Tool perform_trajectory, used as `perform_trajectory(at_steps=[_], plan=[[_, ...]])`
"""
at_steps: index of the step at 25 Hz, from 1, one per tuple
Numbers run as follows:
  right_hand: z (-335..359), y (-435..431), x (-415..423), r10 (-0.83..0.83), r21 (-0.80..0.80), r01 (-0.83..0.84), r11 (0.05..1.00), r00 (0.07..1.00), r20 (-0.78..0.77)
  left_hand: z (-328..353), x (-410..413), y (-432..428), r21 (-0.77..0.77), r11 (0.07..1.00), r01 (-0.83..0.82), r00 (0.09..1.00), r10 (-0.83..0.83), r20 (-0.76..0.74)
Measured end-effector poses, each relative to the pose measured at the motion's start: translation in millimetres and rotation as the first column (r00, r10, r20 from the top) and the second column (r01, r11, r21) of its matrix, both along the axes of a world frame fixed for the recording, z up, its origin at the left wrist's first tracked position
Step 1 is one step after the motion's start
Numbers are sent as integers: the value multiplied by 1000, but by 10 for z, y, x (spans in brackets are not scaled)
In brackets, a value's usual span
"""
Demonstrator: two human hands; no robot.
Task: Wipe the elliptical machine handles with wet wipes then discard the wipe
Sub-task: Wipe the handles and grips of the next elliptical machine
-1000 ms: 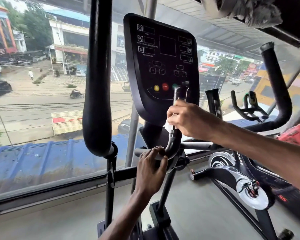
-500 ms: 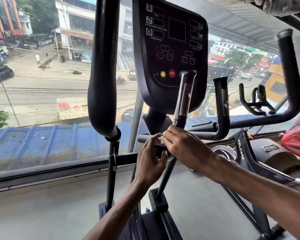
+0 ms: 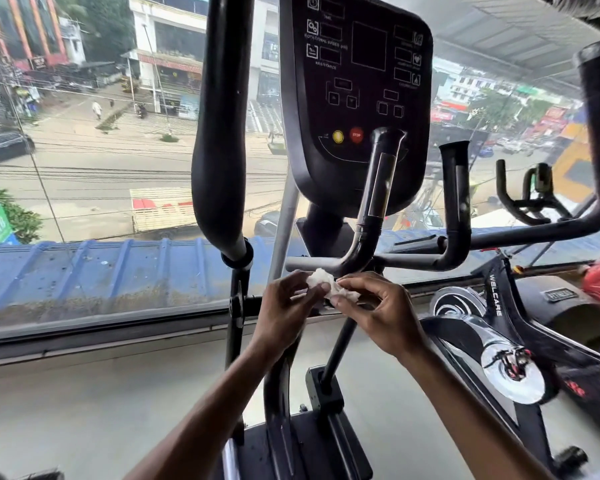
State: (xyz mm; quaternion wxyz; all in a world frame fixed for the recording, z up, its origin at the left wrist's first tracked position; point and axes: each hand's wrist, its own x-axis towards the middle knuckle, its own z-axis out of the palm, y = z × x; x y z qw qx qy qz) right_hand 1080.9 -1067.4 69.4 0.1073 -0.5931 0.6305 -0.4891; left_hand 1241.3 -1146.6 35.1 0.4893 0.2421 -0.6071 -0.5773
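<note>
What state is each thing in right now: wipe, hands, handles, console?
wet wipe: crumpled, pinched between both hands
left hand: gripping the wipe, off the handles
right hand: gripping the wipe, off the handles
inner handle: upright, untouched
console: display dark

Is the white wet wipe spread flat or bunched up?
Bunched up: the white wet wipe is a crumpled wad pinched between left hand and right hand.

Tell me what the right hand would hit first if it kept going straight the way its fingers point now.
The right hand points left, toward the left hand. First it would meet the crumpled wet wipe both hands already pinch, then the left hand's fingers right behind it. Depth is unclear, but they look level.
</note>
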Motion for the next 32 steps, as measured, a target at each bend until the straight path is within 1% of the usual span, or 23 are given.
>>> perform_trajectory(at_steps=[1, 3, 5, 6, 7, 9, 10, 11, 12, 14, 15, 17, 19, 20, 21, 23, 27, 28, 30, 32], plan=[[-23, -10, 8, -9, -8, 9, 1000, 1000, 0, 20, 0, -1, 62, 998, 22, 999, -20, -40], [-42, -31, 35, -33, -2, 33, 999, 994, 107, 49, -18, -2, 159, 986, 39, 995, -24, -97], [-80, -59, 39, -76, -5, 80, 997, 970, 231, 73, -64, -2, 263, 964, -24, 991, 58, -122], [-122, -75, 23, -103, -9, 110, 994, 953, 286, 74, -95, -23, 291, 951, -102, 985, 138, -105], [-165, -88, 3, -121, -8, 131, 991, 934, 336, 71, -123, -68, 273, 937, -218, 968, 243, -60], [-238, -116, -34, -152, 9, 162, 987, 905, 397, 90, -197, -154, 142, 882, -449, 893, 448, 42], [-267, -135, -48, -169, 19, 177, 984, 892, 420, 138, -243, -151, 78, 845, -530, 848, 525, 70], [-295, -154, -65, -184, 28, 192, 981, 877, 443, 178, -304, -128, 13, 817, -577, 815, 574, 85], [-311, -176, -69, -191, 29, 201, 979, 861, 472, 204, -377, -81, -47, 810, -585, 804, 587, 101], [-327, -218, -78, -190, 19, 211, 977, 828, 528, 170, -518, 68, -166, 818, -551, 810, 572, 127], [-330, -234, -86, -191, 14, 219, 976, 821, 538, 104, -570, 130, -243, 814, -527, 819, 563, 111], [-332, -262, -108, -210, 6, 241, 970, 831, 516, -77, -596, 135, -403, 766, -500, 827, 561, 41], [-325, -286, -110, -228, -8, 264, 964, 847, 480, -233, -556, -13, -550, 679, -486, 815, 580, -4], [-312, -293, -96, -221, -23, 261, 965, 859, 461, -294, -541, -94, -594, 638, -490, 798, 603, -11], [-295, -296, -78, -209, -38, 251, 967, 872, 443, -331, -525, -159, -608, 622, -494, 784, 621, -1], [-286, -299, -47, -165, -80, 214, 973, 899, 406, -358, -506, -186, -600, 623, -501, 769, 639, 21], [-298, -275, 4, -107, -160, 168, 973, 937, 332, -362, -577, 2, -634, 627, -452, 845, 528, -80], [-308, -273, 2, -112, -169, 172, 971, 942, 315, -357, -588, 17, -642, 630, -436, 858, 507, -85], [-315, -268, -5, -138, -170, 191, 967, 950, 279, -397, -577, -48, -661, 635, -400, 869, 491, -53], [-308, -270, -20, -139, -167, 189, 968, 952, 271, -452, -532, -199, -619, 660, -426, 844, 536, -9]])
